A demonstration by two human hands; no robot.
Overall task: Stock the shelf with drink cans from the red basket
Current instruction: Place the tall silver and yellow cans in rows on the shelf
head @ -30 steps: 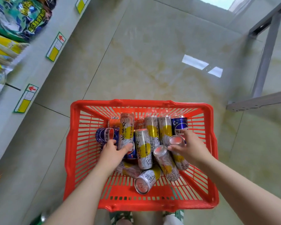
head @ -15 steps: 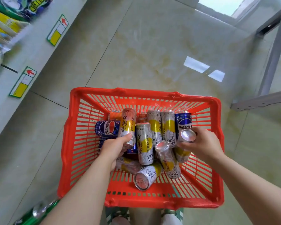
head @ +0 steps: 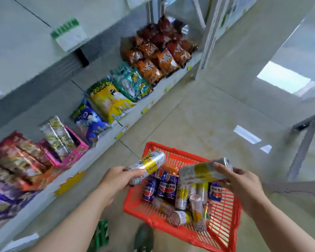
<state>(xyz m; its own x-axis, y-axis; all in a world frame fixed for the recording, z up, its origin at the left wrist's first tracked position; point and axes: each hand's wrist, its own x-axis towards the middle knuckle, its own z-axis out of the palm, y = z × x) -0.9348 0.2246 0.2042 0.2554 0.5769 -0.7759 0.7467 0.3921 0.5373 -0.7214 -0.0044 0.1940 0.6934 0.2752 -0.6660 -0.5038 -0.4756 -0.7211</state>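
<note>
The red basket [head: 224, 231] sits on the floor at lower right. Inside lie several silver-and-yellow slim cans and blue cola cans [head: 166, 187]. My left hand [head: 119, 180] grips one silver-and-yellow can [head: 147, 165] by its lower end, lifted above the basket's left rim and pointing up-right. My right hand [head: 241, 180] holds a second silver-and-yellow can [head: 204, 171] sideways above the basket. The white shelf [head: 102, 142] runs diagonally on the left.
The shelf carries snack bags [head: 109, 102], orange-brown bags [head: 158, 51] further along, and boxed snacks [head: 62, 140] nearer me, with price tags on its edge. A grey metal frame [head: 304, 146] stands at the right. Beige floor tiles lie between. Green footwear shows at the bottom.
Both hands have lifted a can each out of the basket. The view has swung up and left, bringing the stocked shelf into sight.
</note>
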